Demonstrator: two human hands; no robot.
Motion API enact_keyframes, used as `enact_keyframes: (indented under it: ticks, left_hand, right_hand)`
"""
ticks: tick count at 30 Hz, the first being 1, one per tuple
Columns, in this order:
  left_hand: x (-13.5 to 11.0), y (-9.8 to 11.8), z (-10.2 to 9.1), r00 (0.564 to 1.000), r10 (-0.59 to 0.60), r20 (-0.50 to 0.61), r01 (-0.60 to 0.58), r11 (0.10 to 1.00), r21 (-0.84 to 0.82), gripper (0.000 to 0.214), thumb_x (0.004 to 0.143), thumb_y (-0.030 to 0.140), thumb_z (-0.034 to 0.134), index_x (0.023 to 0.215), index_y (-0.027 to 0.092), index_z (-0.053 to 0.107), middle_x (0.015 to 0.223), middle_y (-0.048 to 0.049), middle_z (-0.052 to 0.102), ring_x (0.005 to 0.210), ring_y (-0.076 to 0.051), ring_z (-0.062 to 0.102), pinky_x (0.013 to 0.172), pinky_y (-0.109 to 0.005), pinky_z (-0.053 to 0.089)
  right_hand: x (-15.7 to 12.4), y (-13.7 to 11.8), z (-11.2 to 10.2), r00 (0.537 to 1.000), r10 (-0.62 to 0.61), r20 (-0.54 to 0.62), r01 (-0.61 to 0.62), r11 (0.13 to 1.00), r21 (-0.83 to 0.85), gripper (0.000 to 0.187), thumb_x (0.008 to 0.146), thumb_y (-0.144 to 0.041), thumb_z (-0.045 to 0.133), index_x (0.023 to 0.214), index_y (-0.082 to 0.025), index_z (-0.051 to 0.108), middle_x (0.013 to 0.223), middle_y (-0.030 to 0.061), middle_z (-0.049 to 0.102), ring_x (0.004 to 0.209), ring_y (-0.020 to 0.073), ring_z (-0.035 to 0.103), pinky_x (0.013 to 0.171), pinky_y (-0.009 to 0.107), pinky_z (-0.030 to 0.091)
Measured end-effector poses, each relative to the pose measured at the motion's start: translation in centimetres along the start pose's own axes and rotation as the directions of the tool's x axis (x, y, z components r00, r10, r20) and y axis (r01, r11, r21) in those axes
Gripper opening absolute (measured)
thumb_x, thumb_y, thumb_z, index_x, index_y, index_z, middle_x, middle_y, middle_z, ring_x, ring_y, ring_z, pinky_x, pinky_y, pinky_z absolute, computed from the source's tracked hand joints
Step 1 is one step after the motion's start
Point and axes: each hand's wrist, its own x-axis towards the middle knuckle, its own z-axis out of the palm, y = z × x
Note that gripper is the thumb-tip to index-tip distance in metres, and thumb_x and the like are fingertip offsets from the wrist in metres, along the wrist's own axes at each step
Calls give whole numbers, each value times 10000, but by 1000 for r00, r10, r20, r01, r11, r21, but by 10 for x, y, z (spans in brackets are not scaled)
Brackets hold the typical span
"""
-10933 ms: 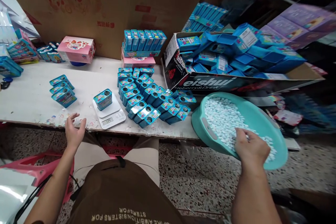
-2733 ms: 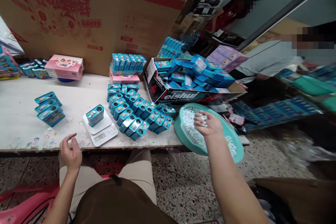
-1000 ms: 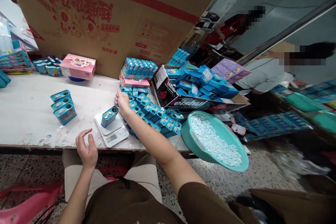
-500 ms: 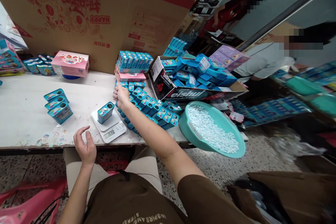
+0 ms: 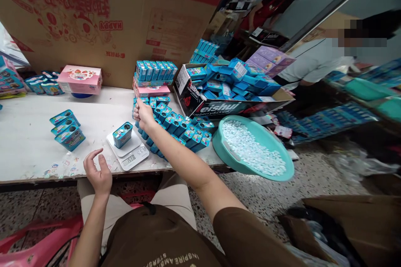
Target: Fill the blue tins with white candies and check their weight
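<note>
A small blue tin (image 5: 122, 135) with a dark round opening on top stands on a white digital scale (image 5: 130, 154). My left hand (image 5: 98, 174) hovers at the table's front edge, just left of the scale, fingers apart and holding nothing. Beyond the scale, my right hand (image 5: 144, 114) is over the back left of several packed rows of blue tins (image 5: 171, 122). Its fingers are curled together; whatever may be between them is hidden. Farther left, 3 more blue tins (image 5: 68, 133) stand close together in a line.
A turquoise basin (image 5: 219, 150) of small pale pieces sits right of the tins. Behind it is a black carton (image 5: 188, 102) heaped with blue boxes. A pink box (image 5: 79, 79) and a tall cardboard sheet (image 5: 125, 8) stand at the back. Two people are at the right.
The camera view has shifted slightly. My hands keep nearly the same pose, the right one still at the tin rows. The scale's digits look slightly different.
</note>
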Motion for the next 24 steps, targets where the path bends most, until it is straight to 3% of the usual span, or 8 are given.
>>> enact_keyframes:
  ticks: [4,7,11,14,19,24]
  left_hand:
    - [3,5,1,1000,18,11,-18,1000,9,250,902,309,429,1038,165,581,1026,-81,607,1038,-201,525,951,-388,385]
    - [8,10,2,998,52,24,-52,999,9,243,900,301,434,1040,166,580,1023,-81,608,1038,-201,522,950,-383,385]
    - [18,15,4,989,145,43,-146,989,15,209,890,284,457,1015,167,578,994,-78,611,1006,-197,520,938,-370,386]
    - [25,18,6,972,226,68,-230,972,43,169,878,271,479,971,166,574,932,-70,613,946,-194,521,905,-360,392]
    - [27,23,7,956,287,54,-289,956,42,146,873,240,483,967,163,564,925,-75,610,936,-196,517,899,-364,391]
    - [23,21,5,962,268,54,-271,962,41,152,876,244,477,973,165,563,939,-80,611,950,-201,511,904,-371,390]
  right_hand:
    - [-4,-5,0,984,142,107,-141,990,-20,201,843,-136,350,650,-191,366,436,-105,311,331,28,219,366,158,122]
    - [-10,-9,-3,959,182,219,-156,979,-130,166,806,-63,353,708,-167,436,457,-100,344,343,27,238,378,151,152]
    - [-20,-12,-14,930,110,350,11,946,-325,90,820,-130,474,734,-148,496,470,-98,378,354,17,223,389,153,142]
    - [-20,-12,-23,912,98,398,101,887,-450,170,837,-240,511,700,-140,529,445,-95,370,355,25,218,394,179,132]
    - [-11,-4,-27,901,44,432,284,694,-662,280,803,-345,574,642,-120,620,421,-85,367,405,45,276,443,209,198]
    - [-3,6,-24,893,-39,449,407,498,-766,241,785,-308,595,720,-107,712,524,-43,535,538,73,431,533,206,286]
